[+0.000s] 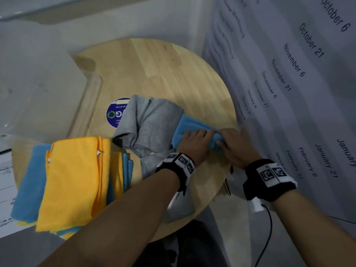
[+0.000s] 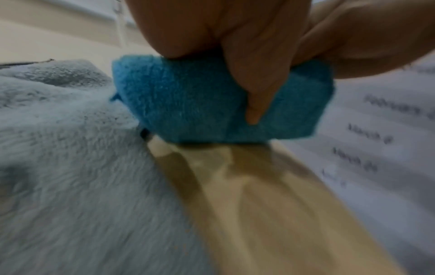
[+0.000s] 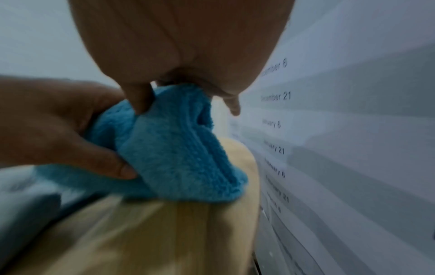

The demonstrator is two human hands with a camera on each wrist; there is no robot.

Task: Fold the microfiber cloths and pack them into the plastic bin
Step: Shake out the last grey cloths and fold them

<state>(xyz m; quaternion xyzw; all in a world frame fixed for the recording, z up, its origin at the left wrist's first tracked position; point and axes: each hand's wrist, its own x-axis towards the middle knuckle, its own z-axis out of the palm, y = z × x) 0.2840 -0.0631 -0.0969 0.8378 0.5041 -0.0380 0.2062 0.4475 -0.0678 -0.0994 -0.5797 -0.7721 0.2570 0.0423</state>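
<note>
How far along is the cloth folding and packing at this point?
Done: a stack of yellow and blue cloths lies folded flat on the table. In hand: the left hand and right hand both grip a blue cloth, mid-fold. Left: the grey cloths lie crumpled, and the clear plastic bin shows nothing packed.

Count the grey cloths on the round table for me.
2 that I can tell apart: one crumpled grey cloth mid-table beside the blue cloth both hands hold, and another grey cloth under the left forearm at the near edge. More may be hidden.
</note>
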